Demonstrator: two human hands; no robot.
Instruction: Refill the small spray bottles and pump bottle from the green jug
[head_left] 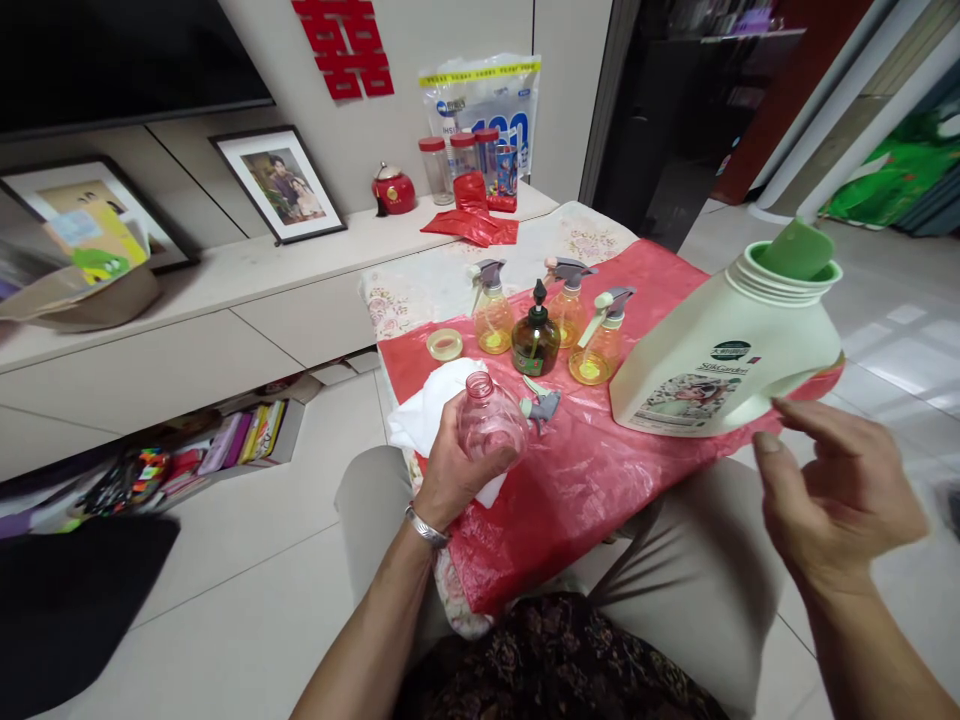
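My left hand is closed round a clear pink bottle whose neck is uncapped. My right hand hangs in the air with thumb and fingers apart, just beside the handle of a large pale green jug. A green scoop-like piece sits in the jug's mouth. Near the pink bottle lies a loose grey spray head. Behind it stand a dark pump bottle and several clear spray bottles with yellow liquid at the bottom.
A white cloth and a round lid lie left of the bottles on red plastic sheeting. Beyond is a cabinet top with red-lidded jars, a red pot and a picture frame.
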